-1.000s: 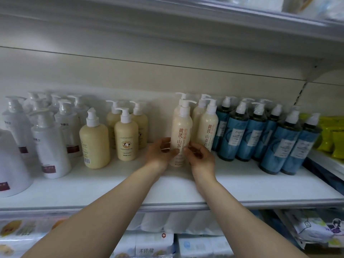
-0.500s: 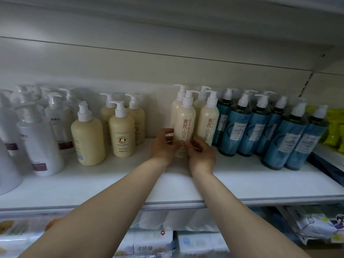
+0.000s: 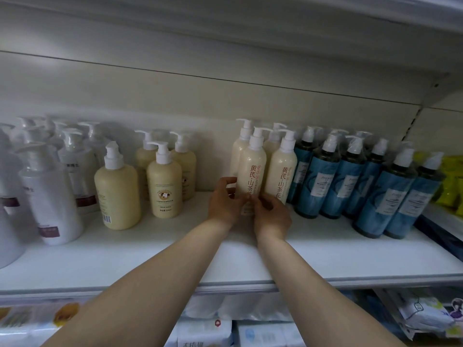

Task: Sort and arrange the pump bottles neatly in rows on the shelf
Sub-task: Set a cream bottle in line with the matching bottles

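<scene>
A tall cream pump bottle with red lettering stands upright on the white shelf, in front of several matching cream bottles. My left hand grips its lower left side and my right hand grips its lower right side, so its base is hidden. To the left stand squat yellow pump bottles and, further left, white pump bottles. Blue pump bottles fill the right side in rows.
Yellow packets lie on the adjoining shelf at far right. Another shelf board hangs overhead. Packaged goods sit on the lower shelf. A gap of bare shelf lies between the yellow bottles and the cream ones.
The cream bottle held by both hands has slid back toward the other cream bottles and now stands close against them. The view has shifted slightly.
</scene>
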